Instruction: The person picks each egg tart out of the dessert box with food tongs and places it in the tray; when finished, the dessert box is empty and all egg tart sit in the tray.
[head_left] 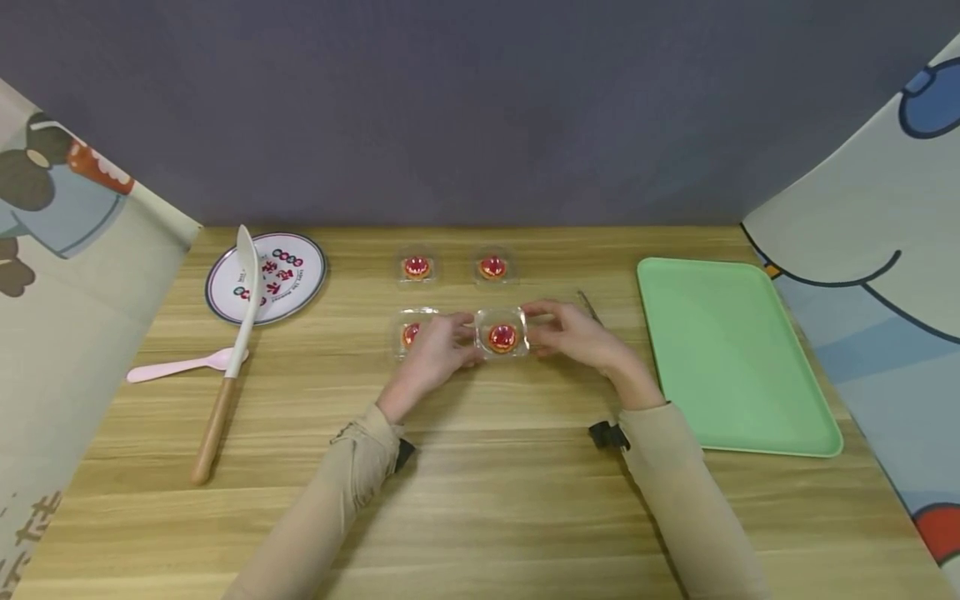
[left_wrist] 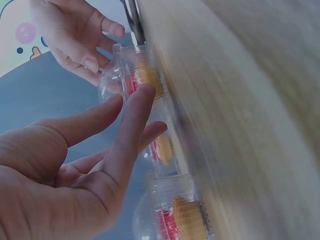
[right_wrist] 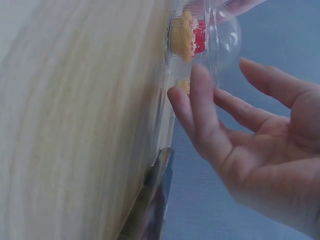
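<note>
A small clear plastic box (head_left: 502, 333) with a domed lid and a red-topped tart inside stands on the table between the two hands. The left hand (head_left: 437, 354) is at its left side, fingers fairly straight, the fingertips at or against the plastic. On the opposite side is the right hand (head_left: 573, 333), thumb and fingers apart and loosely bent beside the box. Whether the right fingertips touch it, I cannot tell. Another boxed tart (head_left: 409, 333) sits behind the left hand, which partly covers it. Farther back are two more boxed tarts, one left (head_left: 416, 267) and one right (head_left: 492, 266).
A green tray (head_left: 738, 358) lies at the right. Metal tongs with toothed edges (right_wrist: 157, 190) lie beside the right hand, mostly hidden under that arm. At the left, a long-handled spoon (head_left: 238, 346) rests across a patterned plate (head_left: 300, 287) and a pink spoon (head_left: 180, 367).
</note>
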